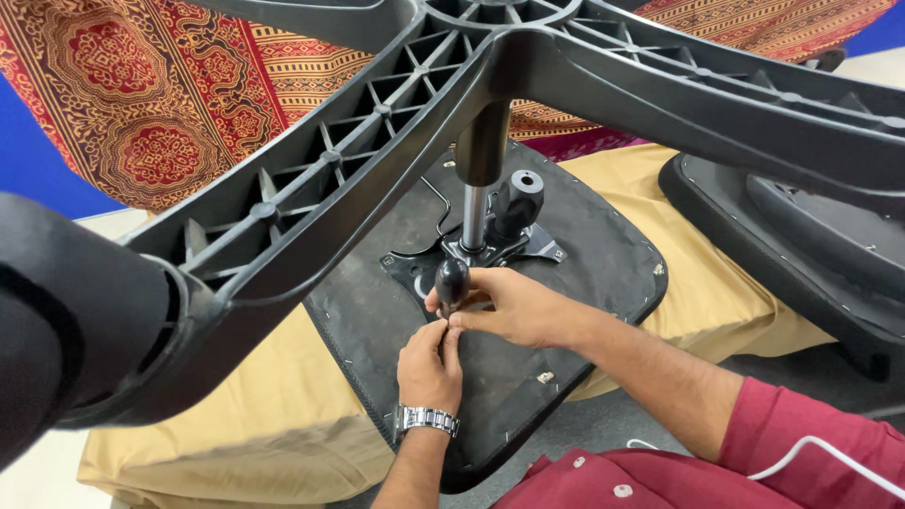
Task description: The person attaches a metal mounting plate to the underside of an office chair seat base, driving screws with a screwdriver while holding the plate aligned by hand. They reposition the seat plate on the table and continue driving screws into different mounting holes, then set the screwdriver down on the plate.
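Black plastic fills most of the view: an upturned office chair seat (pixel 575 273) lies bottom-up on a tan cloth (pixel 283 415), and the star-shaped chair base (pixel 377 123) stands above it on the gas lift column (pixel 479 179), with one castor (pixel 57 320) very near the camera at the left. In the middle of the seat underside sits the metal tilt mechanism (pixel 490 250), with a round tension knob (pixel 517 198) on its far right side. The adjustment lever (pixel 452 280), with its dark oval handle, sticks out from the near side of the mechanism. The right hand (pixel 514 306) comes from the right, and its grip is closed around the lever just below the handle. The left hand (pixel 430 363), with a steel wristwatch (pixel 426 418), comes from the near side; its fingertips pinch together at the lever stem, touching the right hand, but whether they hold a small part I cannot tell. A second black seat shell (pixel 801 245) lies at the right, and a red patterned fabric (pixel 160 104) lies far behind.
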